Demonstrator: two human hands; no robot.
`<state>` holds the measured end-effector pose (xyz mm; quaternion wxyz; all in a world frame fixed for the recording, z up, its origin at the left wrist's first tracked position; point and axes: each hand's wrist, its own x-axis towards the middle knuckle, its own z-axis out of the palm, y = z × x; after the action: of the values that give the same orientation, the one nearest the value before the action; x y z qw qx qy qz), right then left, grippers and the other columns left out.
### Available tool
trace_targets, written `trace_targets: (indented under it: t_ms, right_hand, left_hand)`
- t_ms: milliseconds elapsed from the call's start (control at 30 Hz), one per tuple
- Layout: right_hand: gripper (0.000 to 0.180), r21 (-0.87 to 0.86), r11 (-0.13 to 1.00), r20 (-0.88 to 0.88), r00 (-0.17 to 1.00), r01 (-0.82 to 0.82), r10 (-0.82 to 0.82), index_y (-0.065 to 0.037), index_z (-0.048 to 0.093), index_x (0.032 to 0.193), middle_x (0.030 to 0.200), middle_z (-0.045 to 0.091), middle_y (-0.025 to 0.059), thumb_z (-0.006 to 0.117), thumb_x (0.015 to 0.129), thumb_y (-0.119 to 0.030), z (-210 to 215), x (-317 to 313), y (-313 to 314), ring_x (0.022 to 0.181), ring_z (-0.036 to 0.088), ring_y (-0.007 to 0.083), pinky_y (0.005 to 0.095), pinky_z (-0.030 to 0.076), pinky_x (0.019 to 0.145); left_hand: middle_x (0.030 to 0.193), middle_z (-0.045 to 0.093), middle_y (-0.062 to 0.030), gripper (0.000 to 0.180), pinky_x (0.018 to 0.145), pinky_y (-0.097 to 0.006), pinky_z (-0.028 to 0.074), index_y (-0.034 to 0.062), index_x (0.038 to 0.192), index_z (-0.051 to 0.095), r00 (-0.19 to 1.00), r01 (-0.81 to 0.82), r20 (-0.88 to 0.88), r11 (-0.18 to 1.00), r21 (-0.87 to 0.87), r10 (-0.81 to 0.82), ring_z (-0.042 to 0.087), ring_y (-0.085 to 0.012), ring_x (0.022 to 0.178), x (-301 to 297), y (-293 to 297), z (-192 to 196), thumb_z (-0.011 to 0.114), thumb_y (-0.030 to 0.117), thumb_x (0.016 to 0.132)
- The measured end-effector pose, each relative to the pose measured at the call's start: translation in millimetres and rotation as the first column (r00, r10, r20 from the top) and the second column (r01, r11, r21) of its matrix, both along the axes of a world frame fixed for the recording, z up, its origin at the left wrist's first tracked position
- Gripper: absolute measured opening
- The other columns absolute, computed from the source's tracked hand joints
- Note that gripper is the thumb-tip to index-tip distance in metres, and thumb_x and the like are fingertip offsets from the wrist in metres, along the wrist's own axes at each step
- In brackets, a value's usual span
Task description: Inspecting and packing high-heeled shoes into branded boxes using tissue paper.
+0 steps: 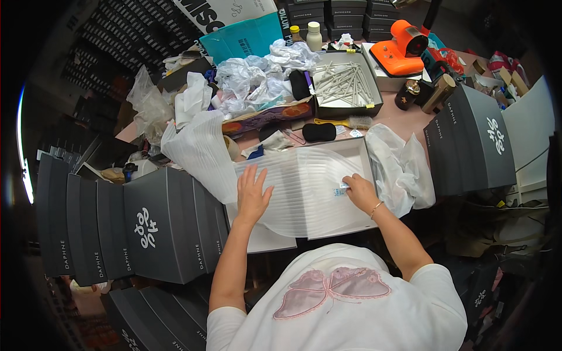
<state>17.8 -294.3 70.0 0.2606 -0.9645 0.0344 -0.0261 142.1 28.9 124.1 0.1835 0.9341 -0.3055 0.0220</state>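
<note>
A translucent ribbed packing sheet [281, 184] lies across an open shallow shoebox [357, 153] with a white inside. Its far left part bunches up and hangs over other things on the table. My left hand [252, 193] rests on the sheet's left part, open with fingers spread. Over the right side of the sheet, my right hand [360, 193] pinches a small blue-and-white sachet [341, 190] between thumb and fingers. White tissue-like wrapping [404, 167] sits crumpled just right of the box.
Dark grey shoeboxes stand at left [158, 222] and right [474, 140]. Behind lie crumpled paper [252, 82], a tray of whitish sticks [345, 85], a yellow brush [351, 121], a black oval object [319, 132], an orange device [401, 50] and bottles [314, 36].
</note>
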Motion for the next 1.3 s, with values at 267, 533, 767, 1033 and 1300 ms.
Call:
trace_targets:
  t_ms: [267, 533, 767, 1033, 1300]
  right_hand:
    - [0.016, -0.351, 0.925, 0.132, 0.985, 0.149, -0.108, -0.008, 0.068, 0.089, 0.082, 0.058, 0.0117, 0.062, 0.075, -0.004, 138, -33, -154, 0.077, 0.062, 0.031, 0.0407, 0.051, 0.068]
    - [0.018, -0.374, 0.859, 0.145, 0.937, 0.35, -0.318, -0.008, 0.068, 0.094, 0.083, 0.057, 0.0124, 0.063, 0.076, -0.005, 96, -55, -218, 0.079, 0.062, 0.0328, 0.0421, 0.051, 0.07]
    - [0.023, -0.372, 0.819, 0.233, 0.898, 0.437, -0.373, -0.006, 0.063, 0.098, 0.085, 0.056, 0.0132, 0.061, 0.076, -0.001, 91, -55, -241, 0.083, 0.061, 0.0332, 0.0425, 0.05, 0.071]
    - [0.022, -0.407, 0.836, 0.105, 0.928, 0.368, -0.357, -0.006, 0.061, 0.1, 0.086, 0.056, 0.0138, 0.061, 0.079, -0.003, 82, -60, -218, 0.084, 0.061, 0.0336, 0.0426, 0.05, 0.069]
    - [0.036, -0.217, 0.954, 0.384, 0.916, 0.209, -0.114, -0.003, 0.06, 0.112, 0.105, 0.062, 0.0143, 0.058, 0.077, 0.002, 147, -31, -134, 0.095, 0.059, 0.0334, 0.0409, 0.048, 0.083]
  left_hand:
    - [0.142, 0.04, -0.0199, 0.074, 0.111, -0.063, 0.013, 0.0117, 0.133, 0.052, 0.903, 0.43, -0.252, 0.732, 0.529, -0.349, 0.03, -0.0372, 0.137, -6, -81, 36, 0.074, 0.048, 0.072]
    - [0.113, 0.058, -0.0166, 0.064, 0.101, -0.054, 0.03, 0.0053, 0.111, 0.062, 0.854, 0.511, -0.375, 0.715, 0.477, -0.36, 0.05, -0.0311, 0.115, -64, -128, 4, 0.073, 0.054, 0.07]
    - [0.094, 0.063, -0.0139, 0.058, 0.092, -0.047, 0.038, 0.0042, 0.093, 0.067, 0.912, 0.393, -0.326, 0.756, 0.523, -0.248, 0.057, -0.0299, 0.097, -84, -25, 26, 0.069, 0.058, 0.072]
    - [0.121, 0.055, -0.0234, 0.067, 0.095, -0.043, 0.043, -0.0007, 0.122, 0.053, 0.806, 0.284, -0.527, 0.957, -0.053, -0.269, 0.052, -0.038, 0.113, -98, -79, 58, 0.065, 0.051, 0.081]
    - [0.151, 0.029, -0.0169, 0.083, 0.106, -0.071, 0.01, 0.0175, 0.147, 0.032, 0.853, 0.503, -0.366, 0.775, 0.382, -0.372, 0.015, -0.0363, 0.143, -106, -176, -105, 0.064, 0.055, 0.08]
